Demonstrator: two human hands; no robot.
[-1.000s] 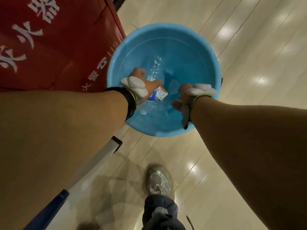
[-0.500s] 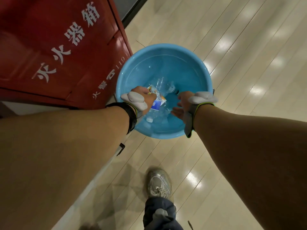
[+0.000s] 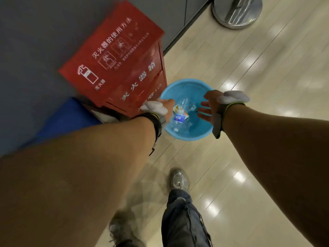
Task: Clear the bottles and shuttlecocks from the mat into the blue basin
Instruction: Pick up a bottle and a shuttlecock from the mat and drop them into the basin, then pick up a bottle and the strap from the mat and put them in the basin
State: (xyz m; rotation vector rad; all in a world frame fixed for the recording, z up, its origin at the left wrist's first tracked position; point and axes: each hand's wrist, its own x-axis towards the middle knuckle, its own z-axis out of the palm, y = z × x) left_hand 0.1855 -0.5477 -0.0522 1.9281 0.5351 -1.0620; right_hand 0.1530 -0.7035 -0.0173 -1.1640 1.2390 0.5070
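Compared w/ half a sec. ago I stand more upright: the blue basin [image 3: 187,138] looks further below me, and both arms are pulled back a little from inside it. My right hand [image 3: 209,107] was curled low in the basin; now it is spread, fingers straight and apart, holding nothing, over the right side of the rim. My left hand [image 3: 166,108] gripped the labelled bottle [image 3: 179,118] before. Now it is at the left rim, touching or just beside the label, but its fingers are hidden, so I cannot tell if it pinches or has let go. The bottle lies tilted inside the basin, cap toward me, w/ another clear bottle [image 3: 186,102] beyond it. So I judge this drop-off is done or nearly. Shuttlecocks in the basin: too blurry to say. Only a corner of the blue mat [image 3: 67,116] shows, beside the red fire-extinguisher box [image 3: 124,68], so probably I must go back and check it.
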